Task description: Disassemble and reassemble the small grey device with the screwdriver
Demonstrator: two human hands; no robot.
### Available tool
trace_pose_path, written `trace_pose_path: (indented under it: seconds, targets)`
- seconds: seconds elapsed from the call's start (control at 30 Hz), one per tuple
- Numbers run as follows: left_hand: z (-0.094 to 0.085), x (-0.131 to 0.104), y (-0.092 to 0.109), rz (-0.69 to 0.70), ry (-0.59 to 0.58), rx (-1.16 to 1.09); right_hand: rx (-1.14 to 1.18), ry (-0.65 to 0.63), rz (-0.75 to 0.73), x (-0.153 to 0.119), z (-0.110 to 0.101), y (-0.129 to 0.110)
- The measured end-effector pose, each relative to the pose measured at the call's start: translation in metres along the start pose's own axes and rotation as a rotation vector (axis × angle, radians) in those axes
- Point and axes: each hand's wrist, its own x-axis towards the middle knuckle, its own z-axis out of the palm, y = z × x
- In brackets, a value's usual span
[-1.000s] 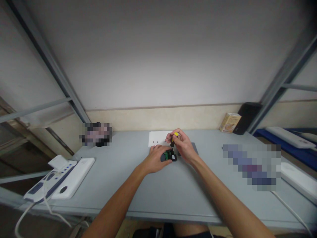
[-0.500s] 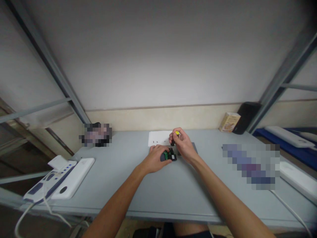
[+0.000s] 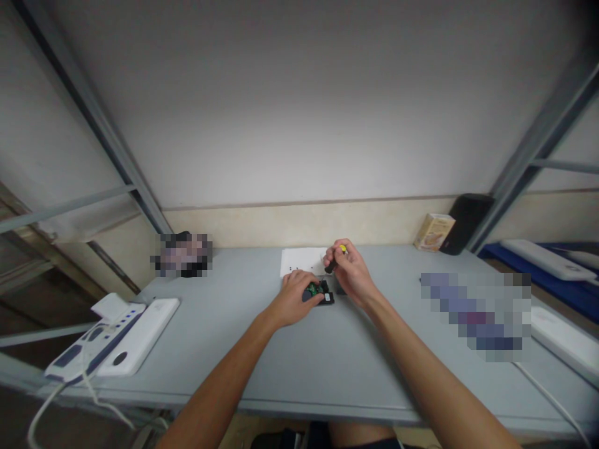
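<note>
My left hand [image 3: 299, 299] grips a small black device [image 3: 328, 299] with a green circuit board showing, which rests on the grey table [image 3: 299, 368]. Just to the right and above the device, my right hand [image 3: 349, 268] is closed around a dark screwdriver [image 3: 332, 264] with a yellow end. The tool tilts down to the left; its tip is too small to make out. A white sheet [image 3: 292, 259] with several tiny dark pieces lies behind the hands. Partly hidden under my right hand is a dark flat object [image 3: 341, 290].
On the left stand a white power strip [image 3: 93, 340] and a white flat box [image 3: 145, 337]. A yellow carton [image 3: 435, 232] and a black speaker [image 3: 467, 223] are at the back right. Blurred items lie at both sides, and a wall rises behind.
My right hand has shifted slightly right with the screwdriver, which leans more and is farther from the device. My left fingers have moved a little over the device.
</note>
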Motion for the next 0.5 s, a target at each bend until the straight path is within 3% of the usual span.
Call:
trace_pose_path:
  seconds: [0.23,0.5]
  targets:
    - [0.0050,0.0001,-0.0030,-0.015,0.092,0.029,0.081,0.005,0.005,0.0005,-0.0004,-0.0035]
    - [0.0049,0.0007,-0.0059,-0.018,0.116,0.053,0.046,0.015,-0.001,0.0005,-0.0010,-0.0034]
